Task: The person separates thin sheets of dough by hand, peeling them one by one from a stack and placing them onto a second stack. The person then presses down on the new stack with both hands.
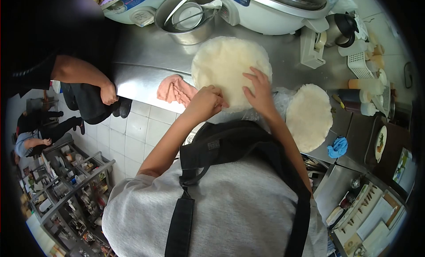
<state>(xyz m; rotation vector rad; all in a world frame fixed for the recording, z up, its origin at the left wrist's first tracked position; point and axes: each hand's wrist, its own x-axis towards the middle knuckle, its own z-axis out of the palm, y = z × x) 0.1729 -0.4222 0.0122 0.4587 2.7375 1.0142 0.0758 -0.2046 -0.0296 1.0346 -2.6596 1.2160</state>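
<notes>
A large stack of thin, round, pale wrapper sheets (226, 58) lies on the steel counter in front of me. My left hand (206, 103) is at its near edge, fingers curled and pinched together on the rim of a sheet; the fingertips are partly hidden. With fingers spread, my right hand (260, 91) rests over the right side of the same stack. A second round of pale sheets (310, 117) lies to the right, beside crumpled clear plastic (281, 100). Left of my left hand is a crumpled pink cloth (175, 90).
A metal pot (188, 36) with utensils and a large white cooker (279, 16) stand behind the stack. At right are a tape dispenser (312, 47), sauce bottles (354, 95) and a blue cloth (338, 147). Another person's arm (84, 73) is at left.
</notes>
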